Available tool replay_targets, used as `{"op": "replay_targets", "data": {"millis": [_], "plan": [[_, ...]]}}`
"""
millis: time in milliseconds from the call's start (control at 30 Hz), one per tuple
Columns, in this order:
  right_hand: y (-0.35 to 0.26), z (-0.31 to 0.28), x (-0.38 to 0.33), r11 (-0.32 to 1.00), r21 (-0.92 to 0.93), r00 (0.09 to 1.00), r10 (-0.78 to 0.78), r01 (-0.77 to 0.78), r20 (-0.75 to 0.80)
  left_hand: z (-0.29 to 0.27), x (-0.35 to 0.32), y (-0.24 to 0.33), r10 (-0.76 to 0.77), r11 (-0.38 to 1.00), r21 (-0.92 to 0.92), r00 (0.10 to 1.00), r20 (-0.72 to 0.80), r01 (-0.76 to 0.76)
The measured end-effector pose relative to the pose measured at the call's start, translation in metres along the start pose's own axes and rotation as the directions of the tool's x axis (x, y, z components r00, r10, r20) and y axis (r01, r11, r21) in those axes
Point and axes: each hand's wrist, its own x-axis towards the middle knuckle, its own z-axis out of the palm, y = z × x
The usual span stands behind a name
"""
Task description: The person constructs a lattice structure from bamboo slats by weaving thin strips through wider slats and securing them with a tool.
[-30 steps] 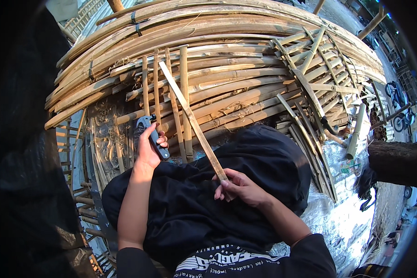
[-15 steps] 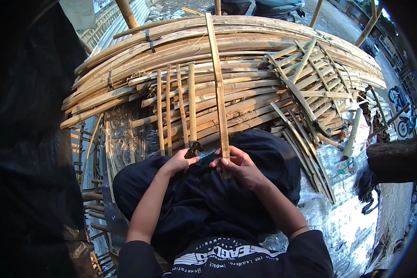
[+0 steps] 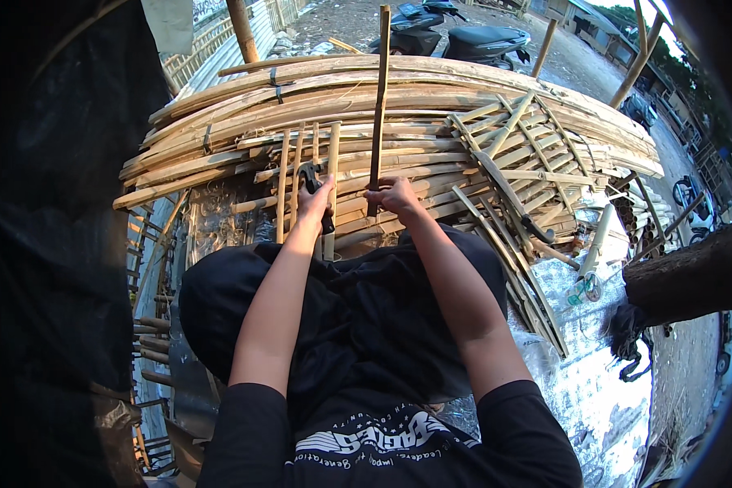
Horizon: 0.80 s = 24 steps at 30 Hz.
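Observation:
My right hand (image 3: 397,198) is closed around the lower end of a long bamboo strip (image 3: 380,106), pinching it between thumb and fingers. The strip points away from me, its dark side showing. Wrapped in my left hand (image 3: 315,202) is a black tool (image 3: 308,174) with a curved head; its exact kind is unclear. That hand is over a row of narrow bamboo strips (image 3: 284,183), close to a wider bamboo strip (image 3: 334,146). A gap separates my two hands.
Long split bamboo poles (image 3: 415,77) are stacked crosswise ahead. On their right side lies a bamboo lattice (image 3: 537,138), with loose strips (image 3: 519,276) nearer my knee. A dark post (image 3: 683,272) is at the right. Beyond the stack are parked motorbikes (image 3: 484,41).
Both hands have moved forward, away from my lap. The bamboo strip has been lifted and turned from its pale side to its dark one. The black tool has moved forward with my left hand.

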Motion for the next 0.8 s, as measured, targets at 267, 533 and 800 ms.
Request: {"op": "replay_targets", "data": {"millis": [267, 533, 800], "plan": [[0.048, 0.031, -0.019, 0.970, -0.072, 0.955, 0.240, -0.231, 0.176, 0.030, 0.036, 0.013, 0.052, 0.967, 0.229, 0.964, 0.261, -0.115], [0.079, 0.007, -0.030, 0.816, -0.566, 0.979, 0.003, -0.119, -0.202, 0.091, 0.027, -0.058, 0.087, 0.986, 0.117, 0.959, 0.269, -0.123], [0.047, 0.048, -0.021, 0.859, -0.504, 0.980, -0.014, -0.090, -0.199, 0.053, 0.053, -0.163, 0.249, 0.969, -0.093, 0.906, 0.341, -0.231]]}}
